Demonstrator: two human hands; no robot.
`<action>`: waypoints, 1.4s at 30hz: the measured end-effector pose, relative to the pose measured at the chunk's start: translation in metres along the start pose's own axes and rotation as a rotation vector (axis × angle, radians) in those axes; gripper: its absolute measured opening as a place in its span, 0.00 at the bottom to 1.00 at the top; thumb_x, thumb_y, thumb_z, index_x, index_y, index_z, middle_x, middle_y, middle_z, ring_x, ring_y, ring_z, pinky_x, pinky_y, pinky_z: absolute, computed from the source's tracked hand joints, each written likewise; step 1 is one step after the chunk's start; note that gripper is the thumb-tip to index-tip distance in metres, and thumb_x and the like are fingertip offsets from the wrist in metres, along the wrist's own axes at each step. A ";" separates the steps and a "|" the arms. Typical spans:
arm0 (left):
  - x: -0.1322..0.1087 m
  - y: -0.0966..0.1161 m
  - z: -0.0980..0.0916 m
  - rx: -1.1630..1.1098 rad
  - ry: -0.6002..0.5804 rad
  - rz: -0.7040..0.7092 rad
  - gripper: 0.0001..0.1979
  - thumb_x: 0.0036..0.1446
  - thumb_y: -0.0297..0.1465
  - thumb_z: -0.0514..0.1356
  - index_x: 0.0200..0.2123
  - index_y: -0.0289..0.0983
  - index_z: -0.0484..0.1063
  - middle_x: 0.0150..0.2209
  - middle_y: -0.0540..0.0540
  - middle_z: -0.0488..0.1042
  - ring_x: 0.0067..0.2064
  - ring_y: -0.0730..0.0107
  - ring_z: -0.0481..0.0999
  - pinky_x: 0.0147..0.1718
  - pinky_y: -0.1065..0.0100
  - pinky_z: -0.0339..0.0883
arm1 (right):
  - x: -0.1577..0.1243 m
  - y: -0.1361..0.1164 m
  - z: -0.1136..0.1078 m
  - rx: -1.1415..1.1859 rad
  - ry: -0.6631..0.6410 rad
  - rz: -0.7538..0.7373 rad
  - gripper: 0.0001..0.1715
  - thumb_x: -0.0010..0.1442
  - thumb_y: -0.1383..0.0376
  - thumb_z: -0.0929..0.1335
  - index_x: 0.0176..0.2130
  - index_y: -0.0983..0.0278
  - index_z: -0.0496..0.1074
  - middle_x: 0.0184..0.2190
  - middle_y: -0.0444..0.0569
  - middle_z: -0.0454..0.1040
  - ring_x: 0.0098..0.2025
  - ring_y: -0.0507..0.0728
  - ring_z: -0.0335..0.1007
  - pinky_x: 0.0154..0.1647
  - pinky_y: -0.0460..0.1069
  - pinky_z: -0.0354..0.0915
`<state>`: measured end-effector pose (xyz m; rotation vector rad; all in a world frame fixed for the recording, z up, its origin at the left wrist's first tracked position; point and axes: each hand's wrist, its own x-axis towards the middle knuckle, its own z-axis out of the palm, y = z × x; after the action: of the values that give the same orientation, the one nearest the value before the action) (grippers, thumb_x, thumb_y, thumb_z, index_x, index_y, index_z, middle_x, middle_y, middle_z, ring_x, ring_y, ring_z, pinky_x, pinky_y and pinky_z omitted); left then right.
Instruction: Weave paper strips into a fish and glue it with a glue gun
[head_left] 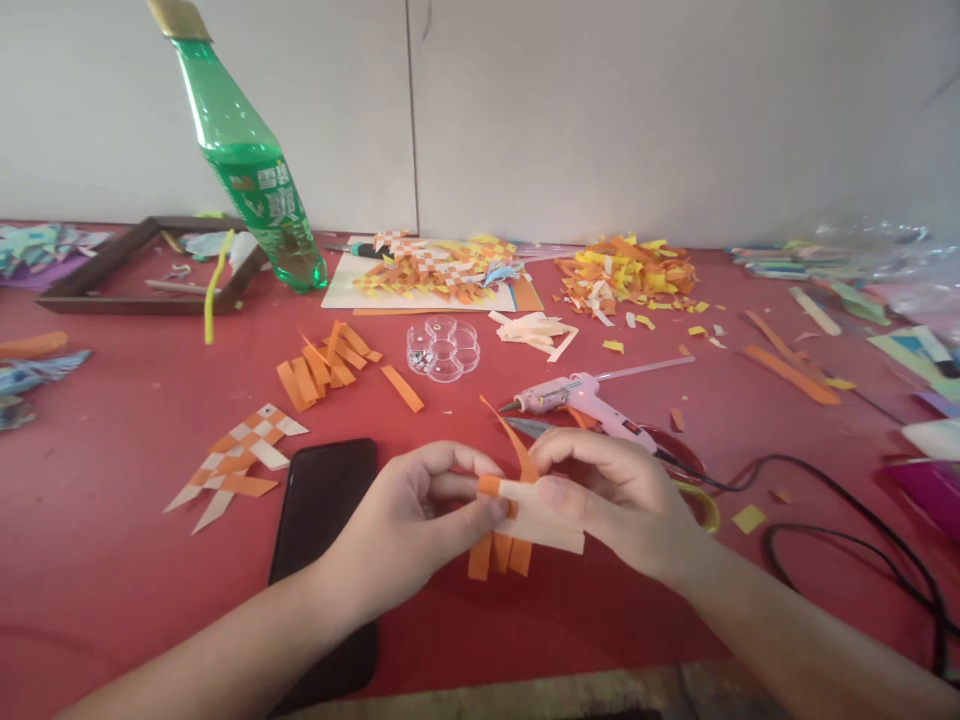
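Across the red table (pixel 615 625), running back to a pale wall (pixel 600 120) at twelve o'clock, orange and yellow scraps (pixel 630 270) heap up at one! Dead centre, the orange-and-cream paper weave (pixel 540 525): left hand (pixel 424 515) pinching one side, thumb and fingers closed, right hand (pixel 615 495) pinching the other. Phone (pixel 330 515) at nine, green bottle (pixel 251 180) past ten, pink glue gun (pixel 589 398) at one, black cable (pixel 780 458) looping at three.
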<state>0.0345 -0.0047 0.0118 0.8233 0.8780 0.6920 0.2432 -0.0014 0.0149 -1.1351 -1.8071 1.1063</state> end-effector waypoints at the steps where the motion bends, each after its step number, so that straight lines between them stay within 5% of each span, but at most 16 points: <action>1: 0.000 0.000 0.000 0.026 -0.011 -0.006 0.10 0.52 0.32 0.69 0.35 0.35 0.72 0.30 0.49 0.82 0.33 0.76 0.80 0.33 0.78 0.68 | 0.000 0.000 0.000 0.009 -0.010 0.025 0.09 0.61 0.59 0.69 0.33 0.61 0.72 0.27 0.43 0.71 0.28 0.51 0.66 0.28 0.46 0.63; 8: -0.002 -0.002 0.002 0.218 0.000 -0.051 0.12 0.52 0.33 0.68 0.40 0.37 0.74 0.31 0.49 0.83 0.35 0.70 0.81 0.32 0.75 0.69 | -0.002 0.001 0.004 0.059 -0.003 0.091 0.05 0.59 0.62 0.70 0.33 0.61 0.71 0.30 0.44 0.72 0.32 0.52 0.69 0.32 0.46 0.67; 14: 0.001 -0.002 -0.001 0.196 0.159 0.025 0.14 0.52 0.37 0.68 0.39 0.38 0.71 0.33 0.48 0.83 0.35 0.68 0.82 0.31 0.74 0.68 | -0.002 0.004 0.009 0.160 0.056 0.174 0.18 0.55 0.63 0.74 0.44 0.57 0.67 0.33 0.42 0.71 0.33 0.51 0.72 0.32 0.45 0.70; 26: 0.001 -0.001 -0.001 0.164 0.146 -0.050 0.17 0.49 0.39 0.70 0.38 0.37 0.72 0.36 0.45 0.84 0.42 0.60 0.82 0.38 0.69 0.70 | -0.004 0.005 0.012 0.064 0.200 0.023 0.14 0.57 0.67 0.72 0.42 0.60 0.66 0.32 0.44 0.76 0.34 0.52 0.77 0.33 0.45 0.73; 35: 0.001 0.001 0.001 0.072 0.097 -0.036 0.14 0.50 0.39 0.69 0.34 0.34 0.77 0.34 0.44 0.82 0.37 0.67 0.80 0.36 0.71 0.74 | -0.003 0.010 0.009 -0.142 0.245 -0.124 0.03 0.60 0.67 0.70 0.34 0.60 0.71 0.30 0.43 0.77 0.31 0.51 0.75 0.32 0.45 0.72; 42: 0.001 -0.002 0.000 0.020 0.105 -0.015 0.17 0.48 0.40 0.70 0.36 0.35 0.74 0.29 0.48 0.81 0.35 0.70 0.79 0.34 0.73 0.75 | 0.000 0.007 0.007 -0.277 0.259 -0.261 0.05 0.60 0.70 0.70 0.36 0.60 0.75 0.34 0.46 0.80 0.36 0.54 0.77 0.38 0.49 0.74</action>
<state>0.0356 -0.0056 0.0098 0.8033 0.9864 0.7194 0.2395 -0.0019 0.0056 -1.1019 -1.8718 0.5442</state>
